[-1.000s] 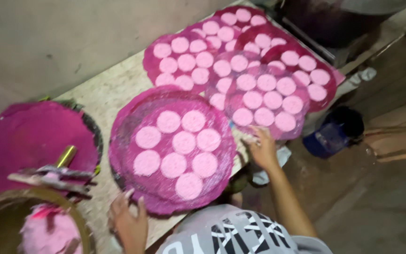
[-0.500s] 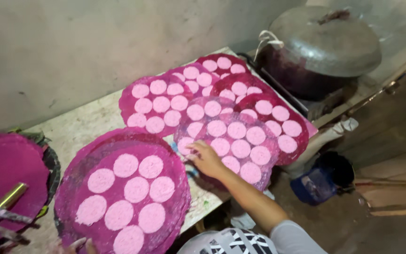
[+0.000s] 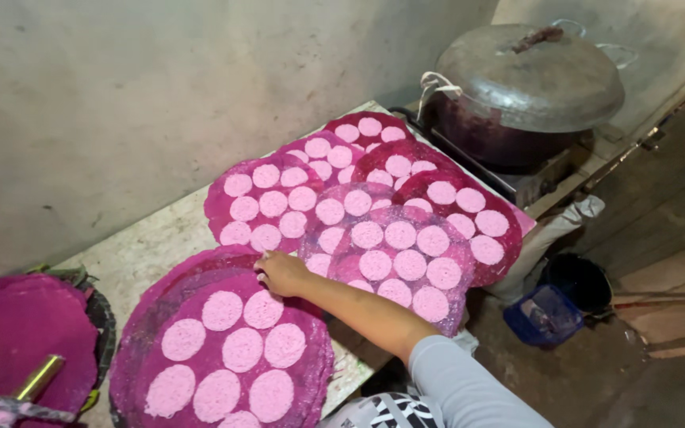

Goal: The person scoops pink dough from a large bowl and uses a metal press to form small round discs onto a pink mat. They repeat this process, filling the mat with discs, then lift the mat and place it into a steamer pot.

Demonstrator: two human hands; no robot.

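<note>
My right hand [image 3: 279, 273] reaches across from the lower right in a grey sleeve. Its curled fingers grip the far rim of the nearest round magenta tray [image 3: 315, 368], which carries several pale pink discs [image 3: 242, 349]. That tray rests on a second magenta tray [image 3: 148, 305] whose rim shows beneath it. Several more magenta trays of pink discs [image 3: 457, 305] overlap one another just beyond the hand. My left hand is out of view.
The trays lie on a stained stone counter [image 3: 152, 242] against a bare wall. A big lidded metal pot [image 3: 529, 75] stands at the far right end. A magenta-stained basin [image 3: 17, 333] with a brass-coloured handle [image 3: 39, 378] sits at the left. A blue bucket [image 3: 545, 313] is on the floor.
My right hand has moved left from the middle tray to the far rim of the nearest tray. My left hand has dropped out of view. The view has shifted right.
</note>
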